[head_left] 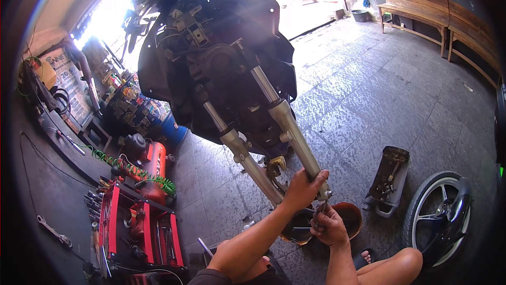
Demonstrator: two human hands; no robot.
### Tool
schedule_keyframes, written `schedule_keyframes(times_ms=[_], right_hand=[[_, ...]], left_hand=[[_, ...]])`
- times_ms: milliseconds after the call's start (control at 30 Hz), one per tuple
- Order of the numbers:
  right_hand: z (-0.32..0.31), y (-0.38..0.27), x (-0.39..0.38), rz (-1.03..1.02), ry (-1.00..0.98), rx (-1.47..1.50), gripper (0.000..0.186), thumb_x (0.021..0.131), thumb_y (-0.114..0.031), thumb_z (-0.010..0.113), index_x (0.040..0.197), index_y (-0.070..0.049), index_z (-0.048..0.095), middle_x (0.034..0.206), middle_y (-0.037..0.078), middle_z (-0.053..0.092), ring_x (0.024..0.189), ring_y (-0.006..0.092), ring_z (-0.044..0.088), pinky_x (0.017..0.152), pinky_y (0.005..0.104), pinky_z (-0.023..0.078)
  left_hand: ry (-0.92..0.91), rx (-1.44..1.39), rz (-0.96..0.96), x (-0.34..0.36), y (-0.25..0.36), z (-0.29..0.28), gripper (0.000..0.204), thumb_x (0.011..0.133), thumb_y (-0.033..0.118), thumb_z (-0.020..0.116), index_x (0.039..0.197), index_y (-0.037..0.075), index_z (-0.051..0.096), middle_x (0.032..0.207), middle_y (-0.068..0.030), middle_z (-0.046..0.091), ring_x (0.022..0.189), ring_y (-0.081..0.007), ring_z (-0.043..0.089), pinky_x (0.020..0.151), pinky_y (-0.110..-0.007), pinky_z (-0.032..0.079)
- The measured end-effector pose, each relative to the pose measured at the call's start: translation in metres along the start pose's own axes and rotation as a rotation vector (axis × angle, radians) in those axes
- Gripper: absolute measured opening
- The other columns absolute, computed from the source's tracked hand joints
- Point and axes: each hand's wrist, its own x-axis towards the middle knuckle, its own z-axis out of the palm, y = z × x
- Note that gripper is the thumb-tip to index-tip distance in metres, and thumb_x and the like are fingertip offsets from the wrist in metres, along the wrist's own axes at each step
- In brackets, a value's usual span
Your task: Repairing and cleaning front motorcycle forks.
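The front of a motorcycle [226, 64] stands before me with its wheel off and its two fork legs slanting down toward me. My left hand [303, 189] is closed around the lower end of the right-hand fork leg [295, 137]. Just beneath that end, my right hand [331, 227] pinches something small and dark at the fork's bottom; I cannot make out what it is. The left-hand fork leg [246, 159] is untouched, and a yellowish brake caliper [276, 166] hangs between the two. Under the forks sits a round brown basin [354, 214], partly hidden by my hands.
At the right lie a wheel with a black fender [414, 216] and a metal tray with small parts [389, 177]. On the left are a red toolbox [109, 222], an orange air compressor [158, 161] and a green coiled hose [167, 185]. Wooden benches [416, 8] line the far right wall.
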Motion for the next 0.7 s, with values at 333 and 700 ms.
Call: schedule_keyframes(times_ms=[333,700], right_hand=[[0.001,-0.009,-0.003,0.107,-0.139,-0.016,0.024,0.093,-0.004,0.064,0.115,-0.012,0.06,0.079,0.001,0.052,0.062,0.0128,0.05,0.052,0.0272,0.042],[-0.007,0.02,0.019,-0.033,0.233,-0.495,0.028,0.077,0.001,0.081,0.101,-0.005,0.068,0.087,0.004,0.07,0.065,0.0104,0.062,0.06,0.024,0.049]], left_hand=[[-0.025,0.14,-0.015,0.004,0.031,-0.024,0.044,0.093,0.038,0.067,0.109,-0.002,0.063,0.098,-0.0163,0.072,0.089,-0.0262,0.071,0.079,-0.039,0.055],[0.044,-0.678,-0.238,0.009,-0.009,0.027,0.012,0.09,0.007,0.064,0.094,0.002,0.054,0.079,-0.0088,0.063,0.071,-0.0197,0.067,0.068,-0.033,0.055]])
